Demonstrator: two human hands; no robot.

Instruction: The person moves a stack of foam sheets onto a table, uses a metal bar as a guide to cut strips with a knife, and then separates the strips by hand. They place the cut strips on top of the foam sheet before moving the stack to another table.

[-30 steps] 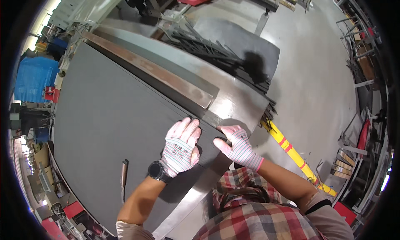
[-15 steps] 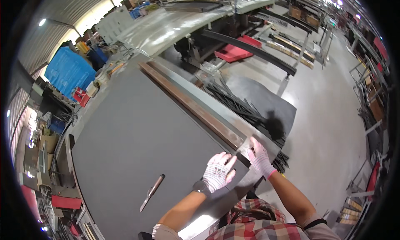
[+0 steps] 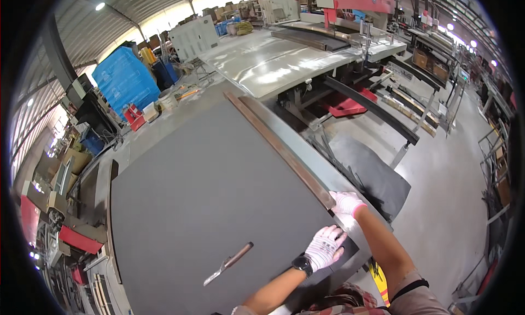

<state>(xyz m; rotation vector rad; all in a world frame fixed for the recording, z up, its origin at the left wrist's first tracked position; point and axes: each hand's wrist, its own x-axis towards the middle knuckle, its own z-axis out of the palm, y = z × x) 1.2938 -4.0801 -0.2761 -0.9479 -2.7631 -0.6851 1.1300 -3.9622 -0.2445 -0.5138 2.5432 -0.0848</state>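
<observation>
A large dark grey sheet (image 3: 197,189) covers the table in front of me. Along its right side lies a long brown metal bar (image 3: 284,156). My right hand (image 3: 347,204), in a striped white and pink glove, is closed on the bar's near end; its fingertips are partly hidden. Just nearer to me, my gloved left hand (image 3: 325,247) rests on the sheet close to its right edge, fingers forward and thumb apart. A utility knife (image 3: 229,263) with a brown handle and extended blade lies on the sheet, left of my left hand.
A pale metal ledge (image 3: 298,145) runs beyond the bar. Dark offcut strips (image 3: 350,173) and a dark sheet piece (image 3: 380,175) lie past it on the right. A wide shiny metal table (image 3: 273,69) stands ahead, with a red tray (image 3: 350,103) under its side.
My view has turned, so the table appears further right and lower. My right hand has moved onto the bar's end, and my left hand sits slightly further from the bar.
</observation>
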